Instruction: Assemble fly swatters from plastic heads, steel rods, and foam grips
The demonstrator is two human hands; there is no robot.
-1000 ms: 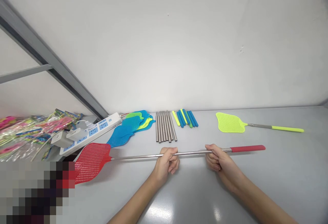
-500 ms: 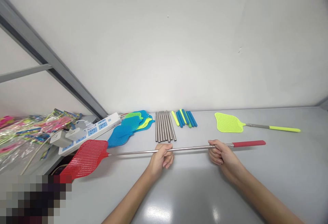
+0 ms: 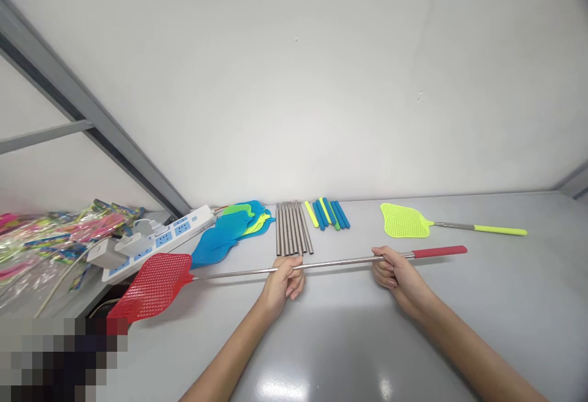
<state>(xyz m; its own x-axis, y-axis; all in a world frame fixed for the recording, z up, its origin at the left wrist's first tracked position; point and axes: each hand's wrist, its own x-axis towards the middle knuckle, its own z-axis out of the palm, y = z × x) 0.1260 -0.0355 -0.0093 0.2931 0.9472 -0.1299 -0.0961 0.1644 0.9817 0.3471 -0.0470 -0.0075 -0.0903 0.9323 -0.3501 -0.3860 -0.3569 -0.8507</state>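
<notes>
Apparently the step is adjusting the rod (image 3: 340,262): my right hand (image 3: 394,269) wraps it near the grip (image 3: 440,252), my left hand (image 3: 282,280) likewise, farther off; next calls for straight force.

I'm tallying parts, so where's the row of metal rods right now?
In the head view, the metal rods lie centrally, just beyond the left hand, between piled swatter heads at left and coloured sticks at right.
</notes>
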